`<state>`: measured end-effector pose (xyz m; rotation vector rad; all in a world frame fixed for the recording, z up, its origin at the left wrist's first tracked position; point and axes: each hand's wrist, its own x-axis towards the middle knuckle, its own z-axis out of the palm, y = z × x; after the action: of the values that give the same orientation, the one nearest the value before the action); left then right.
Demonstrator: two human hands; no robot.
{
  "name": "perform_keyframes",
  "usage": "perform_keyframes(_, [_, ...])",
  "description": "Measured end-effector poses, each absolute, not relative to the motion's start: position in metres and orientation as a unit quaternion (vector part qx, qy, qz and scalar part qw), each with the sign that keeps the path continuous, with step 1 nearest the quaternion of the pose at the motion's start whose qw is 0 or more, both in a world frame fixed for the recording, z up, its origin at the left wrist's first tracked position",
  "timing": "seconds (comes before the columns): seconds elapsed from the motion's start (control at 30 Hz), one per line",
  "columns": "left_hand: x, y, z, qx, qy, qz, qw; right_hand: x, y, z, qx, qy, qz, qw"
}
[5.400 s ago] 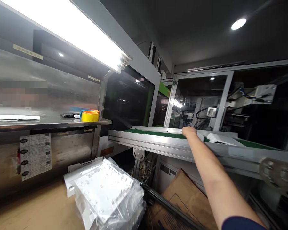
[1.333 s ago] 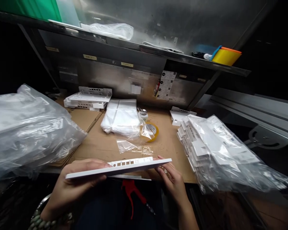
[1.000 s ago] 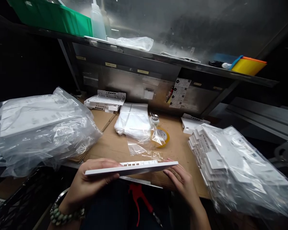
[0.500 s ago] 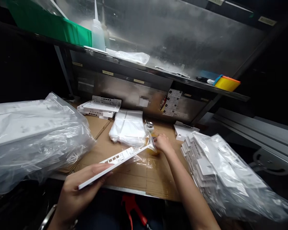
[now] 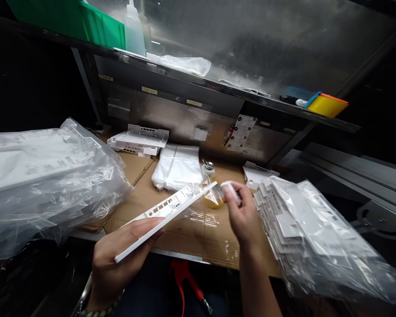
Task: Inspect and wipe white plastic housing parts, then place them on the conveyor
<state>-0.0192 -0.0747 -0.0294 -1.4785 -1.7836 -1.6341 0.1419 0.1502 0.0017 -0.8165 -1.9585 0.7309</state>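
My left hand (image 5: 123, 255) is closed around the near end of a white plastic panel (image 5: 174, 215) with small cutouts along it. The panel tilts up, its far end toward my right hand (image 5: 244, 213). Pinched in that hand is a small white wad (image 5: 232, 192), cloth or paper, close to the panel's tip; whether they touch is unclear. Behind the panel's tip lies a yellow round item (image 5: 214, 202), partly hidden. A small bottle with a metal top (image 5: 208, 167) stands behind it, beside a stack of clear plastic bags (image 5: 178, 164).
Bagged white parts are piled at the left (image 5: 46, 176) and right (image 5: 312, 229). More white panels stand at the back left (image 5: 138, 140) and back right (image 5: 259, 175). A metal shelf (image 5: 191, 79) crosses above the cardboard (image 5: 185, 237). A red-handled tool (image 5: 189, 279) hangs below the front edge.
My right hand has drawn back from beside the yellow item toward me, and a white wad now shows in its fingers. The panel stays in my left hand, slightly shifted right.
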Motion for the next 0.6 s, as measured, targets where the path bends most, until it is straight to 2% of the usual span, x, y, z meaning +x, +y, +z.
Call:
perform_keyframes(0.1, [-0.014, -0.074, -0.030, -0.537, -0.617, -0.556, 0.146, 0.148, 0.085, 0.019, -0.199, -0.809, 0.283, 0.475])
perform_keyframes(0.23, [-0.008, -0.075, -0.029, -0.584, -0.588, -0.543, 0.135, 0.143, 0.048, 0.022, -0.141, -0.811, 0.279, 0.495])
perform_keyframes(0.5, [-0.004, -0.076, -0.027, -0.627, -0.569, -0.521, 0.107, 0.138, 0.043, 0.019, -0.103, -0.809, 0.298, 0.496])
perform_keyframes(0.6, [-0.003, -0.075, -0.031, -0.615, -0.578, -0.519, 0.131, 0.141, 0.051, 0.015, -0.156, -0.798, 0.289, 0.506])
